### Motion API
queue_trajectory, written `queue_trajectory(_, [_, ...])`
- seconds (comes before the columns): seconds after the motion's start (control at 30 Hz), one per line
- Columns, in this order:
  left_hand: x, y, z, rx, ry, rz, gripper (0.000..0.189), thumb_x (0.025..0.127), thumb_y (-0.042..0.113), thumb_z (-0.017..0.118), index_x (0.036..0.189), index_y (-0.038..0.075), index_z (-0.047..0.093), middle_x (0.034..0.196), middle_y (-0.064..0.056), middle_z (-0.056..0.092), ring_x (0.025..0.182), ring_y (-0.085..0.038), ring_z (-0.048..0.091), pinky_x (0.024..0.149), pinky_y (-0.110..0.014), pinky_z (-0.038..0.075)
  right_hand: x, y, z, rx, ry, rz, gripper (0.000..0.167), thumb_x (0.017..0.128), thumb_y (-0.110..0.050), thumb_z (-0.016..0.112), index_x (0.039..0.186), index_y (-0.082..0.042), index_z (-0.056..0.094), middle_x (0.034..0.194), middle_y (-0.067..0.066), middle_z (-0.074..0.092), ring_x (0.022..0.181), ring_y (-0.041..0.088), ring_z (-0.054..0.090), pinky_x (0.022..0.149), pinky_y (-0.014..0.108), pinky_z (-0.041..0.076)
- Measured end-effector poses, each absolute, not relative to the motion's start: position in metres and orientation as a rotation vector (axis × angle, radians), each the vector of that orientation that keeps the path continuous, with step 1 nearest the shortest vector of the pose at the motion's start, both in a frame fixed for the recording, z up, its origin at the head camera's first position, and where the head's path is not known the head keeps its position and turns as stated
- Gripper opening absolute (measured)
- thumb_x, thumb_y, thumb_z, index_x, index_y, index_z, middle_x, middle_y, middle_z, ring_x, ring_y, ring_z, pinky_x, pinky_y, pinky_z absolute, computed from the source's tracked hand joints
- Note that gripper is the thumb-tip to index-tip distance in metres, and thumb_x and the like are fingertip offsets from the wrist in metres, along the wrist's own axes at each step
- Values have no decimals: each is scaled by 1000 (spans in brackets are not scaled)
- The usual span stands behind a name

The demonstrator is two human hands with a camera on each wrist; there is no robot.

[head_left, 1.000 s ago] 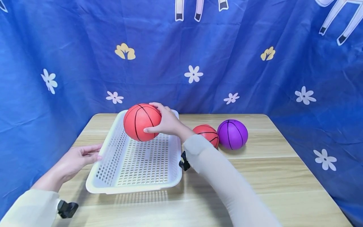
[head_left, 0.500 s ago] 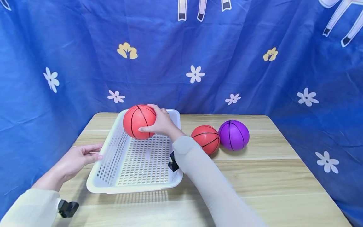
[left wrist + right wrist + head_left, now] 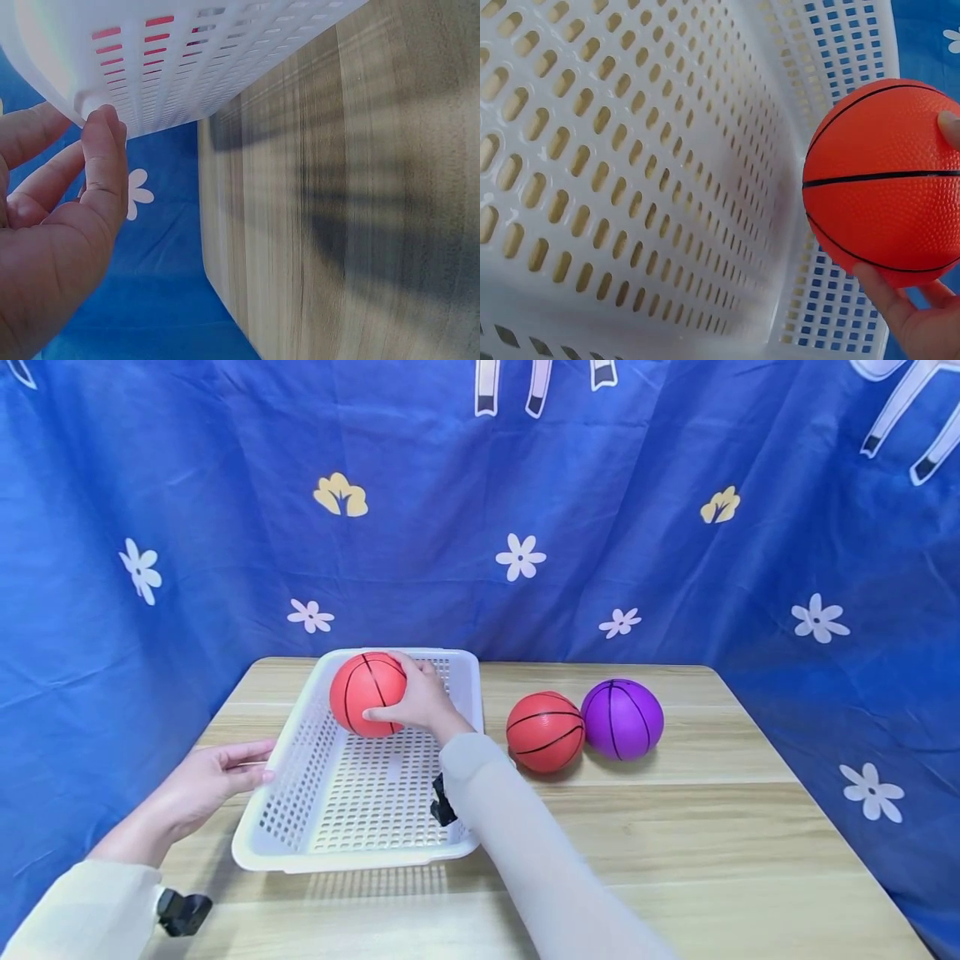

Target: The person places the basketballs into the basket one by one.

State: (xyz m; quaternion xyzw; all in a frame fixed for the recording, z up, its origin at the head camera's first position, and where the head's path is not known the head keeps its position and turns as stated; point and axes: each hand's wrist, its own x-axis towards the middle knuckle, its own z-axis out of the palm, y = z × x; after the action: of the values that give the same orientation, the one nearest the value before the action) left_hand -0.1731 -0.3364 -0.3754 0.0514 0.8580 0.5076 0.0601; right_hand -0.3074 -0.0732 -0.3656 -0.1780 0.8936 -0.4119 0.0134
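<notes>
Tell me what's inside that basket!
The white basket shows its holey floor. The right grip holds a red ball near the far end, hiding some floor; I can't see the ball's bottom.

Looks like smooth, shiny plastic on the white basket [image 3: 345, 861], tbh. Got a pebbly, semi-gloss skin on the held red ball [image 3: 877, 214]. Shows wood grain w/ slight sheen on the table [image 3: 712, 831], def creased cloth for the backdrop [image 3: 420, 535].
</notes>
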Motion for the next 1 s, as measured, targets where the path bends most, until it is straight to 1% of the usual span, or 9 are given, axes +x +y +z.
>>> queue_trajectory(0.2, [-173,-335,-375,147,2587,1529,60,92,9,63,136,-20,33,133,-37,42,96,6,55,78,-11,45,-306,-79,-374,-527,2801,-1247,89,66,-42,86,141,-37,39,132,5,41,115,22,43,79,37,52])
queue_trajectory(0.43, [-172,-335,-374,149,2587,1523,59,93,9,62,136,-19,33,134,-36,41,96,6,55,78,-12,45,-304,-85,-379,-486,2809,-1192,96,64,-43,87,145,-39,35,135,4,39,118,22,41,80,37,52])
queue_trajectory(0.63, [-174,-332,-373,163,2591,1521,59,93,8,62,136,-20,33,134,-37,41,96,7,54,78,-12,45,-305,-84,-378,-434,2814,-1157,102,64,-46,86,148,-38,30,139,4,38,119,23,42,82,39,52])
queue_trajectory(0.77, [-175,-332,-373,164,2596,1518,59,93,8,62,136,-19,33,133,-37,42,97,5,55,78,-12,46,-307,-81,-377,-417,2799,-1167,104,65,-49,85,150,-34,27,142,6,35,120,25,42,83,41,52])
queue_trajectory(1.0, [-174,-334,-374,161,2618,1487,60,93,11,62,137,-18,33,132,-36,43,96,7,55,77,-11,45,-309,-73,-365,-460,2788,-1178,100,67,-52,82,149,-32,28,142,6,35,123,25,40,81,40,53])
